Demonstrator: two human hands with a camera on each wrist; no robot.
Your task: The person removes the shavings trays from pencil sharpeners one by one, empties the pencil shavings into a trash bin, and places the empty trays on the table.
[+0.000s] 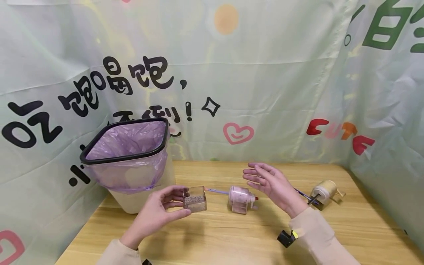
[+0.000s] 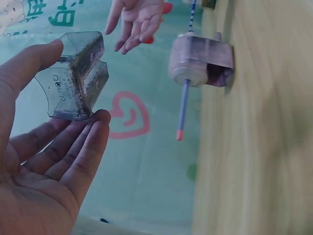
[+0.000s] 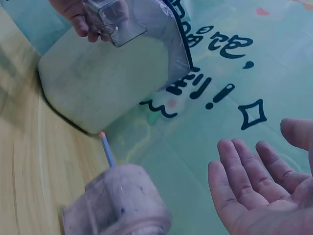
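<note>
A clear plastic shavings drawer [image 1: 194, 199] with dark pencil shavings inside is pinched between the thumb and fingers of my left hand [image 1: 162, 209], above the table. In the left wrist view the drawer [image 2: 73, 81] is tilted, with printed marks on its wall. My right hand [image 1: 273, 186] hovers with fingers extended, holding nothing, to the right of a pink crank pencil sharpener [image 1: 241, 198]. That sharpener stands on the table with a blue pencil [image 1: 216, 191] sticking out on its left side; the right wrist view shows the pencil's pinkish end [image 3: 102, 134].
A bin [image 1: 132, 200] lined with a purple bag [image 1: 129, 143] stands at the left. On the right of the wooden table [image 1: 212, 244] is a cream crank sharpener [image 1: 326, 191] with a dark pencil [image 1: 303, 195] beside it. A printed cloth [image 1: 278, 92] hangs behind.
</note>
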